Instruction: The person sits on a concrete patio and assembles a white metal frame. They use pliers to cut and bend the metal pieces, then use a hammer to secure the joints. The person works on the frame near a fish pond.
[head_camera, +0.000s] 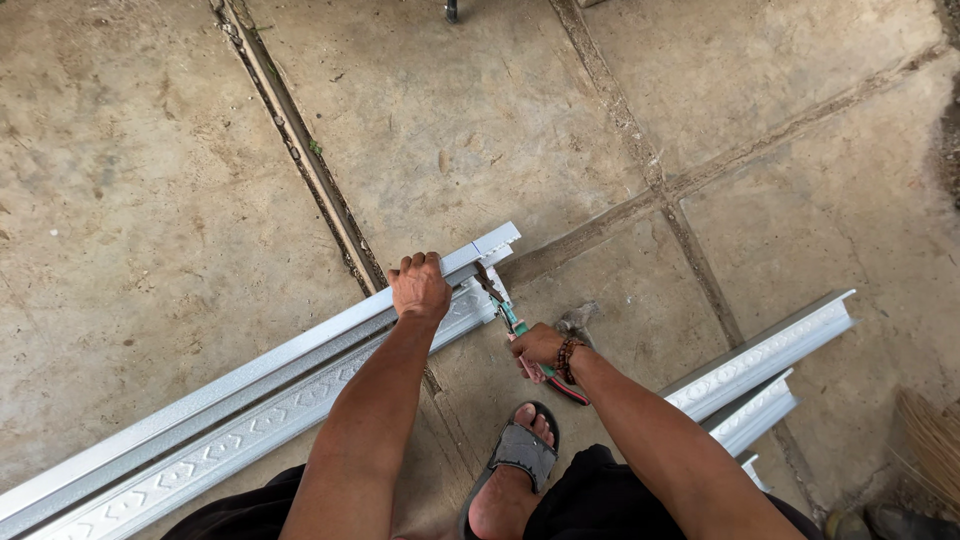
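Silver metal channel, long and thin-walled, lies on the concrete floor and runs from the lower left up toward the middle of the view. Its upper face is smooth and folded into a lip; the side facing the person is embossed with a repeating diamond pattern. Its cut end sits just past the left hand, which lies palm down on the channel with fingers curled over the far edge, pressing it to the floor. The right hand is closed around the handles of a pair of tin snips, whose grips are green and pink-red; the dark blades reach up into the channel's wall near its end, just beside the left hand. A brown bead bracelet circles the right wrist.

Near the right hand a dark hammer head rests on the floor. A bare foot in a grey sandal stands just below the snips. To the right, well apart from the hands, more embossed silver channels lie side by side. The floor is rough, stained concrete divided by dirt-filled joints, one passing under the channel. Straw bristles of a broom show at the right edge.
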